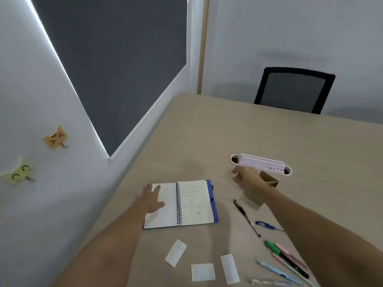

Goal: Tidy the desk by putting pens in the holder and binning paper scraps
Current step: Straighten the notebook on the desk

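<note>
Right hand (247, 179): reaching far across the desk (207, 129), fingers loosely spread and holding nothing, hovering just near of the white pen holder (261, 164); whether it is touching the holder cannot be told.
Left hand (152, 198): lying flat and open, fingers spread, pressing on the left page of the open spiral notebook (182, 204).
Pen holder: sitting right of centre on the desk, long and low, with a brown cardboard box (269, 180) just behind the right wrist, partly hidden by it.
Pens: a black pen (246, 217) is lying diagonally just right of the notebook; a blue pen (266, 225) is lying near it, half under the right forearm; a green marker (286, 258), a pink pen (291, 254) and a light blue pen (277, 271) are clustering at the near right, close to the forearm.
Paper scraps: three white paper scraps (175, 253) are lying apart from one another near of the notebook, between the two forearms.
Edges: the notebook is sitting close to the desk's left edge, which is running along the white wall (41, 100).
Open room: the far half of the desk is lying bare up to a black mesh chair (294, 90) at the far edge.
</note>
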Motion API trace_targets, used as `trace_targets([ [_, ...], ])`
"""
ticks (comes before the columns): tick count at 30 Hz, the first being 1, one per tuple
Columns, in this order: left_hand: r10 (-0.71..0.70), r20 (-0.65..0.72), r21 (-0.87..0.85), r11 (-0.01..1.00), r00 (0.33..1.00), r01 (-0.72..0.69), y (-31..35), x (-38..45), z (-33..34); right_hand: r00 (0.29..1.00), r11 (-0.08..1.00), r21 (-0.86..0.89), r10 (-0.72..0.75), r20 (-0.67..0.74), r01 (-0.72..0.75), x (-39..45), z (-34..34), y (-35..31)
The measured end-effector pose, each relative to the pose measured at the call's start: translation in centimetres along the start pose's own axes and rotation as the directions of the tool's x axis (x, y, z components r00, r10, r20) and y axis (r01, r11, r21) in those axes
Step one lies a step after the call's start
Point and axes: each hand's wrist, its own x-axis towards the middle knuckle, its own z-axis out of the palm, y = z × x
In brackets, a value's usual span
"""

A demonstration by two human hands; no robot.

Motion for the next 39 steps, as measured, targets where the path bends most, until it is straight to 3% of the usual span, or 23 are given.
trace_targets([
  [3,-0.011,0.060,0.031,0.999,0.998,0.010,-2.7,0.6,2.5,0.987,0.991,0.053,0.120,0.109,-0.126,-0.5,5.0,-0.1],
  [5,0.018,0.018,0.005,1.000,1.000,-0.018,-3.9,0.4,4.4,0.970,0.983,0.064,0.158,0.183,-0.173,-1.5,8.4,-0.4],
  [11,0.089,-0.168,-0.215,0.969,0.982,-0.124,-5.7,0.3,7.0,0.929,0.910,0.234,0.287,0.235,-0.341,-2.3,14.3,-1.3],
  [17,0.093,-0.228,-0.352,0.920,0.969,-0.171,-5.9,0.1,7.0,0.885,0.744,0.479,0.394,0.250,-0.466,-2.2,15.6,-2.6],
  [20,0.068,-0.238,-0.479,0.859,0.969,-0.178,-6.0,-0.2,6.5,0.914,0.608,0.682,0.282,0.293,-0.406,-2.5,15.3,-4.4],
  [23,-0.050,-0.216,-0.751,0.647,0.975,-0.133,-5.1,-0.6,5.3,0.909,0.490,0.777,0.088,0.408,-0.396,-2.8,15.9,-6.8],
  [25,-0.096,-0.166,-0.856,0.507,0.982,-0.095,-4.5,-1.1,4.4,0.928,0.618,0.733,-0.016,0.373,-0.284,-3.0,17.0,-8.3],
  [28,-0.036,-0.149,-0.925,0.359,0.988,-0.127,-3.7,-1.9,2.9,0.890,0.916,0.400,-0.158,0.428,-0.030,-3.3,18.7,-9.2],
  [30,0.075,-0.230,-0.907,0.346,0.970,-0.242,-3.5,-2.0,2.4,0.861,0.959,0.268,-0.210,0.462,0.090,-3.4,19.4,-8.7],
  [32,0.136,-0.246,-0.867,0.411,0.960,-0.280,-3.6,-1.9,2.4,0.887,0.961,0.229,-0.235,0.398,0.152,-3.6,19.6,-7.7],
  [34,0.162,-0.228,-0.689,0.669,0.960,-0.276,-5.0,-1.2,3.5,0.955,0.977,0.167,-0.174,0.239,0.135,-3.5,19.5,-6.1],
  [36,0.211,-0.171,-0.358,0.897,0.962,-0.260,-6.6,-0.6,5.2,0.989,0.997,0.079,-0.017,0.145,0.006,-3.5,19.2,-3.7],
  [37,0.237,-0.145,-0.236,0.935,0.961,-0.266,-7.1,-0.4,5.8,0.987,0.997,0.029,0.060,0.150,-0.065,-3.6,19.0,-2.6],
  [39,0.270,-0.144,-0.156,0.944,0.952,-0.291,-7.3,0.5,6.2,0.974,0.990,-0.043,0.142,0.179,-0.137,-3.7,18.5,-0.8],
])
